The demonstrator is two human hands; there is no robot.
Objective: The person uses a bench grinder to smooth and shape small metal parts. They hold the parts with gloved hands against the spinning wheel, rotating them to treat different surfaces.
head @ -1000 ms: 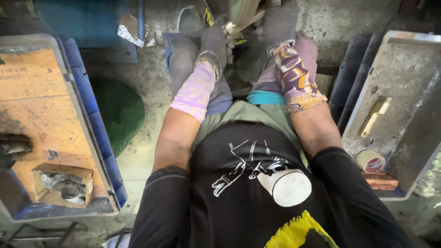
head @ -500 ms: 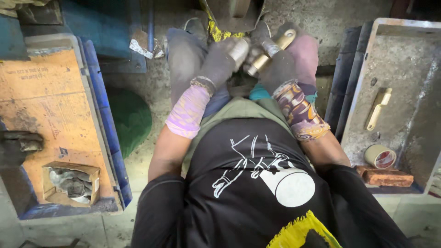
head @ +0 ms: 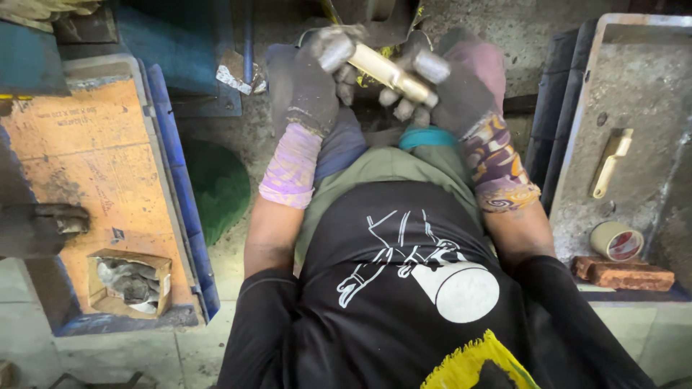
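Both of my hands wear grey work gloves and grip one brass-coloured metal rod (head: 389, 73) with a grey metal end, held over my lap. My left hand (head: 317, 75) clasps its upper left end. My right hand (head: 443, 90) wraps around its lower right end. A purple sleeve covers my left forearm and a patterned sleeve covers my right forearm. I wear a black shirt with a white print.
At the left stands a blue crate (head: 184, 216) covered with an orange board, with a small cardboard box (head: 130, 281) of metal parts on it. At the right a grey tray (head: 634, 94) holds a brass piece (head: 609, 162), a tape roll (head: 616, 240) and a brick (head: 623, 274).
My hands have drawn back toward my body from the dark machine area ahead, bringing the brass rod up between them. The view has tilted slightly.
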